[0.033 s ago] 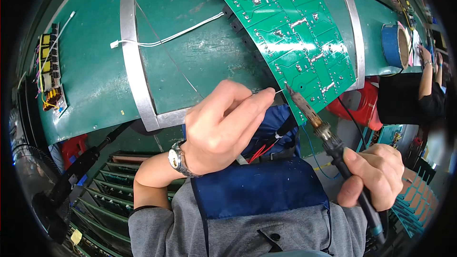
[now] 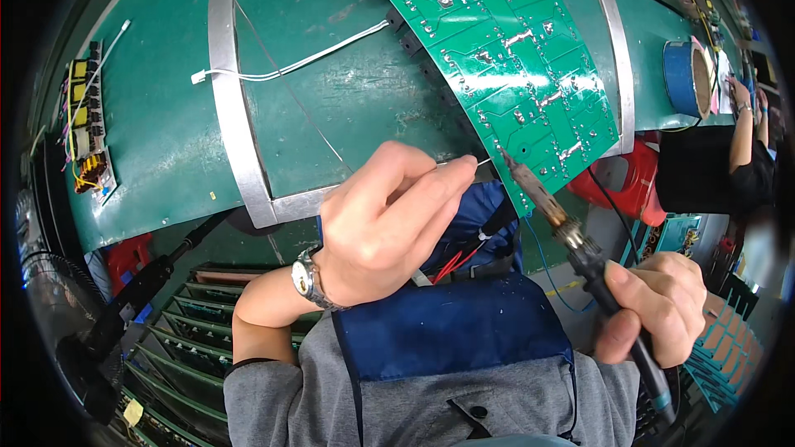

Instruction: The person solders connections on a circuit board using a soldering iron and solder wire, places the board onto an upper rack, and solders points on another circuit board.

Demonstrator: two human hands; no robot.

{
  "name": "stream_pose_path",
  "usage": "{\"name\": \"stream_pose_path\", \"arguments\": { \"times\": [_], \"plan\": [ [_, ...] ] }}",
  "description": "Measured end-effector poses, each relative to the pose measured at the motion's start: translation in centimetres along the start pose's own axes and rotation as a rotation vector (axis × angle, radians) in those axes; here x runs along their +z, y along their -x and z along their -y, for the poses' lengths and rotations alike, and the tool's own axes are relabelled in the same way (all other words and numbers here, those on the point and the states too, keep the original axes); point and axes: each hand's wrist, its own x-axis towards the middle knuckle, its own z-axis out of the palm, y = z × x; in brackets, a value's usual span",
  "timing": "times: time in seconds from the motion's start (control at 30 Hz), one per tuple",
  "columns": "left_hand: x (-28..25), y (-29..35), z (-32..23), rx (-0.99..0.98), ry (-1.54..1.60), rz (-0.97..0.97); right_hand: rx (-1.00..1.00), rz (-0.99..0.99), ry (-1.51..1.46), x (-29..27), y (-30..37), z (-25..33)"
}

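A large green circuit board point(image 2: 522, 58) lies solder side up, with silvery solder joints across it and dark components showing under its left edge. My left hand point(image 2: 389, 219) is closed in a pinch beside the board's lower left edge. A thin strand of solder wire point(image 2: 306, 108) runs down into it from the upper left, and a short end pokes out past the fingertips. My right hand point(image 2: 658, 306) grips a soldering iron point(image 2: 573, 238) by its black handle. The iron's tip points at the joints near the board's lower left edge; whether it touches I cannot tell.
A white two-wire cable point(image 2: 273, 77) reaches left from the board across the green tabletop. Metal strips point(image 2: 236, 128) frame the work area. Components point(image 2: 87, 116) stand at far left, a blue tape roll point(image 2: 683, 79) at right. Another person's arm point(image 2: 739, 141) shows at far right.
The soldering iron and my right hand have shifted slightly right and down, its tip sliding a little along the board. My left hand stays almost still.
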Motion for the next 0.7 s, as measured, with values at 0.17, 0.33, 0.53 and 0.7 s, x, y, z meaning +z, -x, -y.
{"name": "stream_pose_path", "arguments": {
  "times": [0.17, 0.33, 0.53, 0.7],
  "plan": [
    [0.4, 0.6, -0.3, 0.049, 0.052, -0.02, 0.006, -0.032, -0.027, -0.2, 0.9, 0.2],
    [1.3, 0.5, -0.1, 0.128, 0.019, -0.031, -0.006, -0.047, 0.024, 0.5, 1.1, 0.6],
    [0.5, 0.4, -0.2, 0.193, -0.197, -0.025, 0.004, 0.0, 0.026, -0.2, 1.3, 0.8],
    [0.4, 1.2, -1.0, 0.066, -0.044, 0.039, 0.003, 0.034, -0.011, -1.5, 2.1, 0.6]
  ]
}}
